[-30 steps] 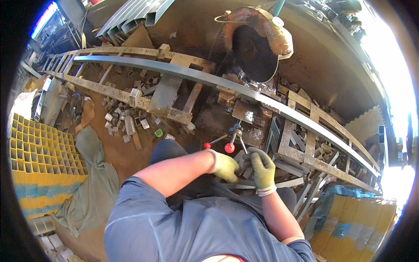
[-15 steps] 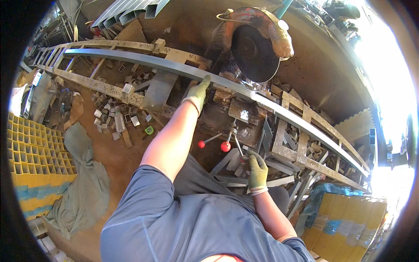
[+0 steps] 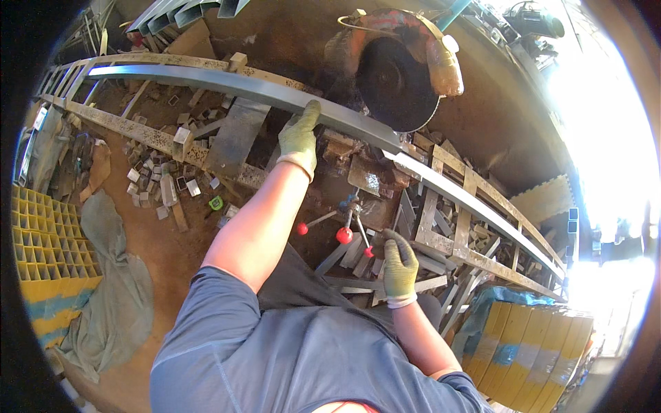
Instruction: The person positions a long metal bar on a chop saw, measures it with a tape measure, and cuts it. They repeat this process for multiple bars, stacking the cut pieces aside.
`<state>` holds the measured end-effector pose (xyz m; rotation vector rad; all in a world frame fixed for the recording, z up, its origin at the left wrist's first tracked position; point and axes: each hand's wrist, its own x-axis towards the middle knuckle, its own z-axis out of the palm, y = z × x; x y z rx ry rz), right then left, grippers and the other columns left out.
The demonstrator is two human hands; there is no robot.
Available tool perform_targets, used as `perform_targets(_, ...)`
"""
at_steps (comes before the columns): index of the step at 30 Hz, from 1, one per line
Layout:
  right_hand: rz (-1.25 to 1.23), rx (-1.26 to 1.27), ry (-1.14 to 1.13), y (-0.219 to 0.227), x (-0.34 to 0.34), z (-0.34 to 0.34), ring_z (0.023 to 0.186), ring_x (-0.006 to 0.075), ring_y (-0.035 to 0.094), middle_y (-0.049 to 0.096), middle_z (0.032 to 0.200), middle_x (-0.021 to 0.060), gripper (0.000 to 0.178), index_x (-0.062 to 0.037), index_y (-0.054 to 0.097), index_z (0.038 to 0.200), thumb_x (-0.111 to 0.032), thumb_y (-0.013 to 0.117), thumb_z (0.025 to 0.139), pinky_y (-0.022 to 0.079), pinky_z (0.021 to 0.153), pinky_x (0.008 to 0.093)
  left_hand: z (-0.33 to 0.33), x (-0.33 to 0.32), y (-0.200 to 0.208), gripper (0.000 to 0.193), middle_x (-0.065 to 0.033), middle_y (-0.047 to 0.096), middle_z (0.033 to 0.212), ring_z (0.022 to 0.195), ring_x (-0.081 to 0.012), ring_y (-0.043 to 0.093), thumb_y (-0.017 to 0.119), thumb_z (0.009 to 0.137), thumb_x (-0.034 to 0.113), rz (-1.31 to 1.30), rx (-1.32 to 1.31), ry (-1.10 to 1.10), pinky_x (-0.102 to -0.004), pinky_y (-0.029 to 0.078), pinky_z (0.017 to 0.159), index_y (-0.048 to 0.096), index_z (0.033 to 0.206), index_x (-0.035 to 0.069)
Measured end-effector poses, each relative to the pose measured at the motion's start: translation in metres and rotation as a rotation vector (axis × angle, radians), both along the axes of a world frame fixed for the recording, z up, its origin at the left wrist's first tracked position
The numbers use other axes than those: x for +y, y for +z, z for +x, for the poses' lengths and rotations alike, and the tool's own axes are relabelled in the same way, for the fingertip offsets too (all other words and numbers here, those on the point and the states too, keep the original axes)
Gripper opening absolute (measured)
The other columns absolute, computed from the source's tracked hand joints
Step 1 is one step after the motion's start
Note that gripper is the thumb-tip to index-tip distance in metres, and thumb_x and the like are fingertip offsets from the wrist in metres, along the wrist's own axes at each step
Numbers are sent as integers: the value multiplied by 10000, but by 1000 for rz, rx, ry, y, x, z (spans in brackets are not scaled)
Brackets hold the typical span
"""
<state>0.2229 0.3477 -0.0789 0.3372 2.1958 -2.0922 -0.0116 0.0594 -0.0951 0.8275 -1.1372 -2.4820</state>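
My left hand [image 3: 299,138], in a yellow-green glove, grips the near side of a long grey metal tube [image 3: 241,86], thumb on top and the other fingers mostly hidden. Under the dark saw blade [image 3: 392,86], the tube breaks into two lengths; the right-hand length [image 3: 475,203] sits slightly out of line with it. My gloved right hand [image 3: 399,272] is raised with loosely bent fingers, apart from the tube. Just left of its fingertips is a lever's red end [image 3: 368,252]. Two larger red ball knobs [image 3: 344,235] belong to the same clamp handles.
Metal frame rails [image 3: 138,127] run beneath the tube on both sides. Short tube offcuts [image 3: 148,175] litter the floor, near a green tape measure [image 3: 216,203]. Yellow tube bundles stand at left [image 3: 55,241] and right [image 3: 527,351]. A grey cloth [image 3: 113,282] lies at left.
A break and a small sideways step now show in the tube below the blade. My right hand now stands clear of the lever's red end. The whole view has shifted slightly.
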Motion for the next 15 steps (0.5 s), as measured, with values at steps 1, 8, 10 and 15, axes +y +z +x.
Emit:
perform_targets(1, 46, 64, -3, 3, -2, -6, 1180, 153, 745, 814, 1295, 88, 302, 25, 751, 1440, -102, 670, 1178, 593, 1065, 321, 6, 2, -4, 852, -108, 745, 1356, 1210, -232, 648, 981, 931, 485, 4, -32, -13, -425, 473, 1137, 659, 1520, -40)
perform_targets(8, 767, 805, 281, 73, -42, -67, 1257, 397, 754, 765, 1396, 222, 449, 13, 742, 1418, -4, 804, 973, 605, 1078, 470, 87, 24, 5, 563, -102, 768, 1091, 958, -244, 672, 858, 991, 497, -48, -125, -308, -445, 548, 919, 795, 1299, 30)
perform_targets(10, 961, 869, 315, 78, -58, -96, 1320, 443, 704, 738, 1430, 243, 535, -11, 722, 1455, -77, 831, 936, 554, 1150, 532, 102, 36, 17, 517, -104, 779, 1123, 961, -237, 697, 911, 968, 395, 219, -38, -347, -427, 583, 878, 788, 1298, 16)
perform_targets(15, 1145, 561, 368, 57, -36, -138, 1374, 451, 667, 750, 1437, 221, 628, -62, 724, 1480, -199, 877, 887, 512, 1195, 552, 92, 32, 14, 442, -39, 820, 1227, 1093, -226, 758, 818, 1068, 453, 287, -104, -517, -407, 604, 954, 740, 1350, 121)
